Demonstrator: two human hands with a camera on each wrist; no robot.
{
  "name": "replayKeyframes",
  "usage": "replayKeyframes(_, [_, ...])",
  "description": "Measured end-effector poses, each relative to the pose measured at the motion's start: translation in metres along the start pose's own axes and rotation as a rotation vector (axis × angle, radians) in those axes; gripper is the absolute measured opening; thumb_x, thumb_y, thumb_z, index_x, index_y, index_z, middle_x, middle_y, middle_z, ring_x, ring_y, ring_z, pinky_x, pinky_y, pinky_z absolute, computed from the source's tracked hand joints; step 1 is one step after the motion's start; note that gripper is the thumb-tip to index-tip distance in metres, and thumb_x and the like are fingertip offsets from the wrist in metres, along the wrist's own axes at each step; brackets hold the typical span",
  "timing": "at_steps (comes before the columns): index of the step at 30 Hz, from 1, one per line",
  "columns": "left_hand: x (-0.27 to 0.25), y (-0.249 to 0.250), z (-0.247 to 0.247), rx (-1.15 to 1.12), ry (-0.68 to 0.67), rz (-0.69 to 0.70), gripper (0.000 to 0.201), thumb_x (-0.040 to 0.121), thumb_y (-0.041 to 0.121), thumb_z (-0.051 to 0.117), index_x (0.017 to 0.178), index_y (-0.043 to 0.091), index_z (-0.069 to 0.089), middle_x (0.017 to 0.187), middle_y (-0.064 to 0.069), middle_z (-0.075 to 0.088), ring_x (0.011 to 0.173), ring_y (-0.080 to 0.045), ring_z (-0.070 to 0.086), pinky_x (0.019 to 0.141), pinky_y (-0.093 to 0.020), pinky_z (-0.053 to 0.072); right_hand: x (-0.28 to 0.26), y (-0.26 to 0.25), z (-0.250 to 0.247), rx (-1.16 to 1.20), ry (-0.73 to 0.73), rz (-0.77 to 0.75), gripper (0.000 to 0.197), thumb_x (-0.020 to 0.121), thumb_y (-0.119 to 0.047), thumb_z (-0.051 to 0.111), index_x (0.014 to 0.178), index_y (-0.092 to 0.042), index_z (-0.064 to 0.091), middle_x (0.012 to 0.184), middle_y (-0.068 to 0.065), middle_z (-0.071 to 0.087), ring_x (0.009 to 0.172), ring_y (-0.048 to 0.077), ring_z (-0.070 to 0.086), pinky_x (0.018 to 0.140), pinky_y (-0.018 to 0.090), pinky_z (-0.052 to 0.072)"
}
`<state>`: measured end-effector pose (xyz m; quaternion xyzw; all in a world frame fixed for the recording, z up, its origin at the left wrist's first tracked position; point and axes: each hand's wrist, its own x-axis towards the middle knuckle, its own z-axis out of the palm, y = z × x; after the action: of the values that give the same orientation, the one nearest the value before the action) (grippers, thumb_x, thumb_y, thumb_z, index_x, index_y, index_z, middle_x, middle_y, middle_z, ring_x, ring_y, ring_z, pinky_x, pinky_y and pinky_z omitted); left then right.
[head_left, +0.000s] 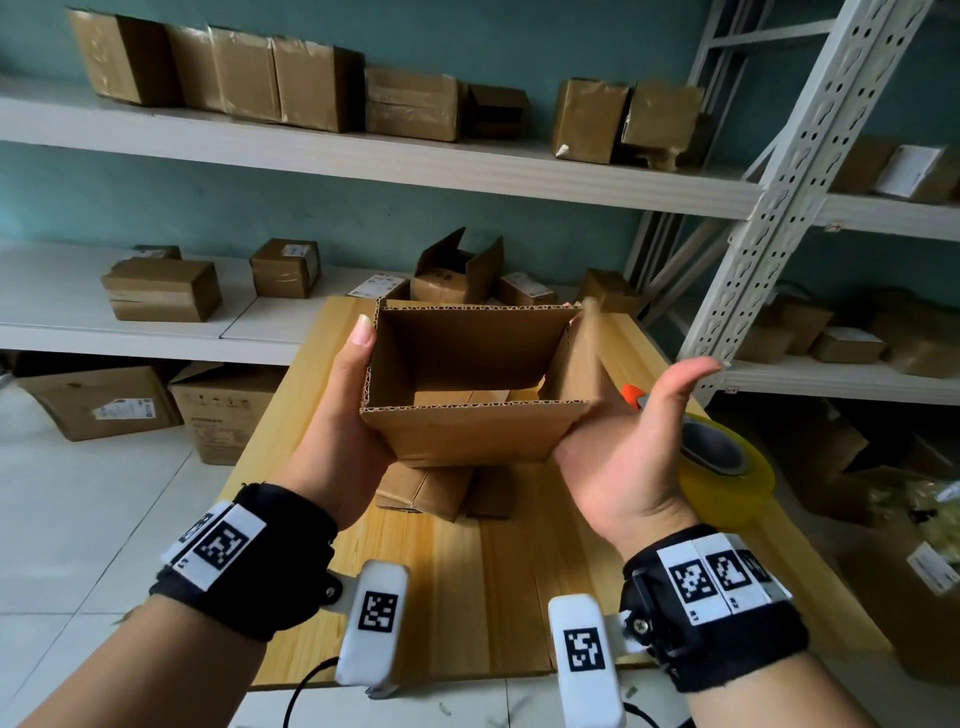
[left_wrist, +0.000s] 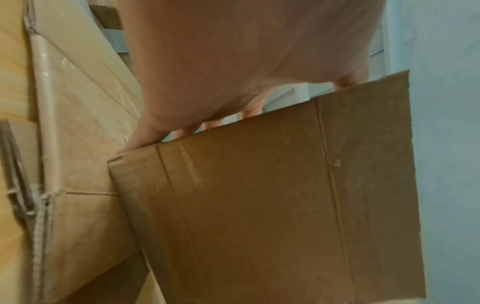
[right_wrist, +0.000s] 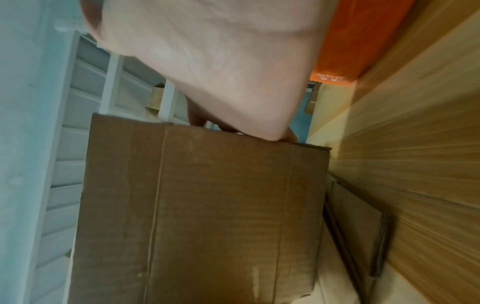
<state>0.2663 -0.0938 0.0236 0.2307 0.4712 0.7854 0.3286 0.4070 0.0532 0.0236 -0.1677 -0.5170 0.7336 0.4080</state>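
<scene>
An open brown corrugated cardboard box (head_left: 470, 434) hangs above the pale wooden table (head_left: 457, 582). The left hand (head_left: 337, 415) grips its 9 o'clock wall, thumb on the rim, fingers wrapped behind. The right hand (head_left: 623, 452) presses flat against its 3 o'clock wall, thumb splayed. A yellow tape roll (head_left: 727, 488) lies at 4 o'clock.
</scene>
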Motion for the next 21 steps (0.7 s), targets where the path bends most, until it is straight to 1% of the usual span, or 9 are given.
replayKeyframes(2, [0.002, 0.002, -0.001, 0.036, -0.002, 0.014, 0.063, 0.097, 0.066, 0.042, 0.137, 0.022, 0.064, 0.111, -0.002, 0.077, 0.098, -0.017, 0.075, 0.076, -0.037, 0.06, 0.007, 0.002, 0.001, 0.221, -0.062, 0.138, 0.096, 0.086, -0.091, 0.013, 0.107, -0.032, 0.085, 0.127, 0.005, 0.076, 0.116, 0.019, 0.074, 0.108, 0.051, 0.047])
replayKeyframes(5, [-0.001, 0.006, 0.001, -0.008, -0.01, -0.005, 0.046, 0.098, 0.053, 0.045, 0.097, 0.013, 0.069, 0.077, -0.005, 0.067, 0.066, -0.018, 0.066, 0.055, -0.024, 0.053, 0.008, 0.007, 0.001, 0.159, -0.062, 0.114, 0.076, 0.094, -0.081, 0.03, 0.123, -0.03, 0.078, 0.133, 0.004, 0.074, 0.128, 0.022, 0.068, 0.116, 0.053, 0.042])
replayKeyframes(9, [-0.004, 0.013, 0.005, -0.08, 0.086, -0.034, 0.045, 0.098, 0.039, 0.046, 0.066, 0.015, 0.066, 0.064, -0.007, 0.047, 0.052, -0.02, 0.051, 0.047, -0.02, 0.045, 0.008, 0.011, 0.009, -0.028, -0.143, 0.087, 0.041, 0.086, -0.067, 0.062, 0.118, -0.042, 0.065, 0.113, -0.016, 0.079, 0.113, 0.004, 0.072, 0.106, 0.041, 0.049])
replayKeyframes(12, [-0.007, 0.013, 0.007, -0.041, 0.057, -0.027, 0.03, 0.104, 0.022, 0.042, 0.085, 0.01, 0.063, 0.061, -0.004, 0.061, 0.047, -0.015, 0.06, 0.044, -0.018, 0.047, 0.008, 0.015, 0.008, -0.037, -0.17, 0.094, 0.093, 0.055, -0.086, 0.079, 0.135, -0.045, 0.057, 0.152, -0.007, 0.06, 0.144, 0.015, 0.052, 0.122, 0.049, 0.037])
replayKeyframes(14, [-0.004, 0.012, 0.007, 0.011, 0.029, -0.029, 0.019, 0.103, 0.021, 0.047, 0.094, 0.009, 0.06, 0.06, -0.002, 0.064, 0.048, -0.013, 0.063, 0.045, -0.018, 0.047, 0.009, 0.019, 0.008, -0.024, -0.141, 0.076, 0.099, 0.049, -0.091, 0.079, 0.136, -0.049, 0.058, 0.158, -0.009, 0.052, 0.151, 0.015, 0.042, 0.127, 0.052, 0.029])
replayKeyframes(16, [0.0, 0.015, 0.007, 0.032, 0.051, -0.027, 0.018, 0.102, 0.026, 0.054, 0.097, 0.013, 0.063, 0.065, -0.001, 0.066, 0.056, -0.013, 0.066, 0.053, -0.023, 0.049, 0.007, 0.015, 0.012, -0.051, -0.153, 0.057, 0.068, 0.067, -0.085, 0.074, 0.125, -0.051, 0.066, 0.15, -0.017, 0.057, 0.143, 0.006, 0.049, 0.124, 0.045, 0.035])
replayKeyframes(18, [0.005, 0.017, 0.005, 0.039, 0.107, -0.019, 0.017, 0.101, 0.031, 0.058, 0.101, 0.016, 0.066, 0.075, -0.002, 0.069, 0.07, -0.017, 0.069, 0.066, -0.03, 0.048, 0.007, 0.012, 0.011, -0.057, -0.161, 0.067, 0.016, 0.104, -0.055, 0.051, 0.113, -0.046, 0.062, 0.125, -0.031, 0.067, 0.107, -0.017, 0.064, 0.099, 0.018, 0.052])
replayKeyframes(19, [0.007, 0.017, 0.003, 0.042, 0.138, -0.01, 0.018, 0.101, 0.033, 0.058, 0.104, 0.017, 0.066, 0.081, -0.002, 0.071, 0.078, -0.02, 0.068, 0.071, -0.033, 0.047, 0.005, 0.012, 0.008, -0.069, -0.191, 0.043, 0.021, 0.113, -0.035, 0.037, 0.111, -0.044, 0.056, 0.104, -0.038, 0.071, 0.088, -0.024, 0.064, 0.082, 0.009, 0.053])
replayKeyframes(21, [0.01, 0.02, 0.002, 0.039, 0.162, -0.019, 0.029, 0.101, 0.042, 0.06, 0.115, 0.018, 0.069, 0.096, -0.002, 0.076, 0.09, -0.023, 0.072, 0.074, -0.036, 0.049, -0.002, 0.01, 0.013, -0.112, -0.215, 0.063, 0.043, 0.113, -0.007, 0.026, 0.11, -0.044, 0.049, 0.083, -0.048, 0.065, 0.079, -0.033, 0.056, 0.079, 0.0, 0.045])
